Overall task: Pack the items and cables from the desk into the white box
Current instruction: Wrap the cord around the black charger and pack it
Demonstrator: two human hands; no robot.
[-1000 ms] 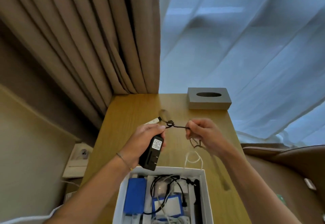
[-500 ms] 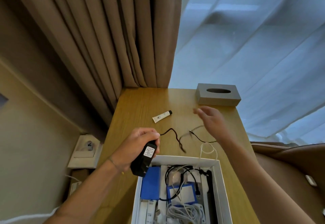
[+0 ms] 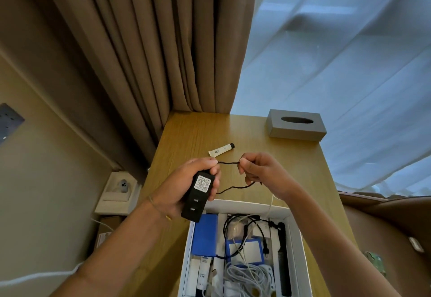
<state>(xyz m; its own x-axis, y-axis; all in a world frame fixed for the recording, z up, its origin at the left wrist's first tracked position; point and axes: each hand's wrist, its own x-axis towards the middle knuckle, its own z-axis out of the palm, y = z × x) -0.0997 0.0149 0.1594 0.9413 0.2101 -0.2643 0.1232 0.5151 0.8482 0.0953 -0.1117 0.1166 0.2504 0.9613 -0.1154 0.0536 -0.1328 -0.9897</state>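
My left hand (image 3: 186, 187) grips a black power adapter (image 3: 198, 197) with a white label, held above the white box's far left corner. Its thin black cable (image 3: 229, 162) runs taut to my right hand (image 3: 261, 173), which pinches it, and a loop hangs below toward the desk. The open white box (image 3: 296, 233) sits at the desk's near edge. It holds blue cases, black and white cables, a black comb and small white items. A small white tube (image 3: 221, 150) with a black cap lies on the wooden desk (image 3: 191, 133) beyond my hands.
A grey tissue box (image 3: 296, 125) stands at the desk's far right corner. Brown curtains hang behind the desk on the left, sheer white ones on the right. A wall socket plate (image 3: 121, 187) sits left of the desk. A brown chair edge (image 3: 384, 215) lies at right.
My right hand came back from the far side of the desk and took hold of the black cable. The cable, which lay loose on the desk, is lifted and stretched between both hands.
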